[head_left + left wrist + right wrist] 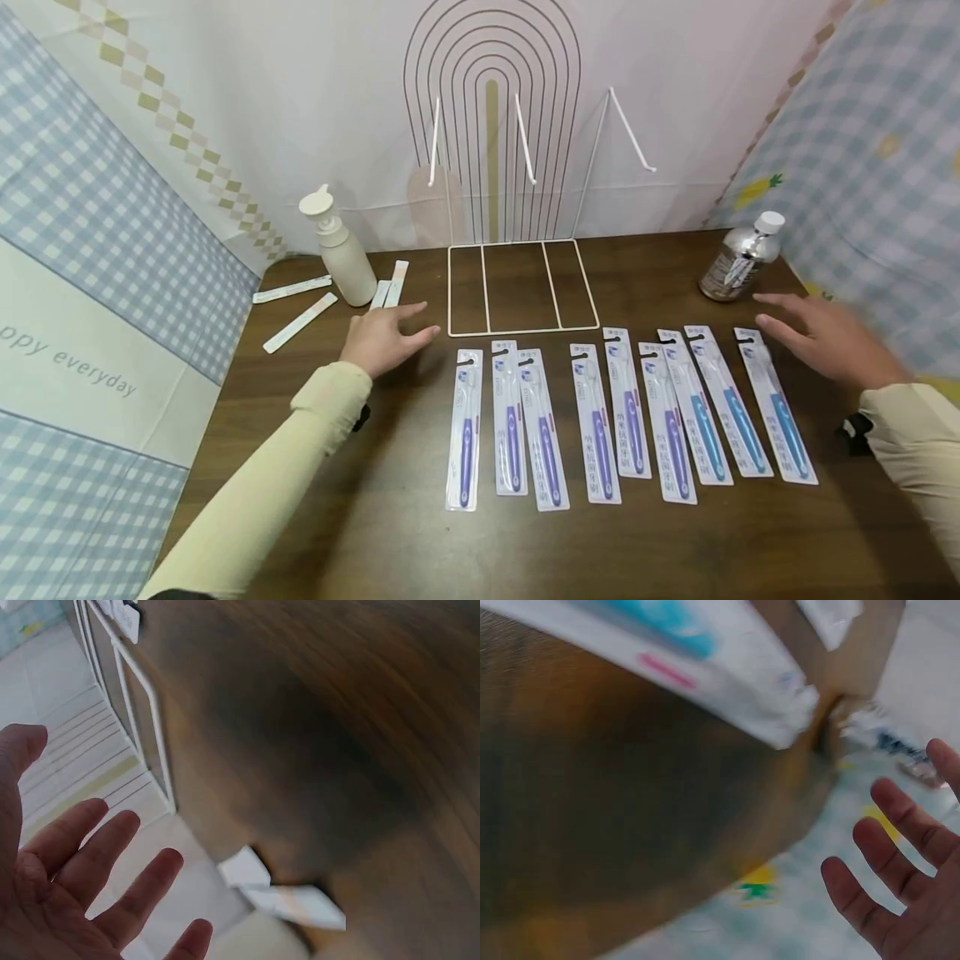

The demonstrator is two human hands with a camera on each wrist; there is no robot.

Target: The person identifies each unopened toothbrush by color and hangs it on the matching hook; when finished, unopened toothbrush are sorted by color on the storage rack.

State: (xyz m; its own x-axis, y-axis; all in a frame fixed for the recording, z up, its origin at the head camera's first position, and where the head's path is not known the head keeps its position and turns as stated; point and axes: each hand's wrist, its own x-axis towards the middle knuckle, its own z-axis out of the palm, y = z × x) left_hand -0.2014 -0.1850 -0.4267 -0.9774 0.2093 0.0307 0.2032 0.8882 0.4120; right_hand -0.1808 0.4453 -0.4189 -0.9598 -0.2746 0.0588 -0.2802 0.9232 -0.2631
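Note:
Several packaged toothbrushes lie in an uneven row on the brown table, some with purple handles, such as the leftmost purple toothbrush (466, 442), and some blue, like the rightmost blue toothbrush (783, 425). My left hand (386, 340) hovers left of the row, fingers spread and holding nothing; its loosely extended fingers (120, 847) show in the left wrist view. Over on the right, my right hand (832, 340) is above the table beside the rightmost package, also holding nothing. Its fingers (900, 855) are apart in the right wrist view.
A white wire rack (517, 332) with upright hooks stands at the back. Left of it are a pump bottle (348, 267) and several paper strips, one a white strip (300, 322). A silvery bottle (738, 262) with a white cap stands back right. Patterned cloth borders the table (360, 533).

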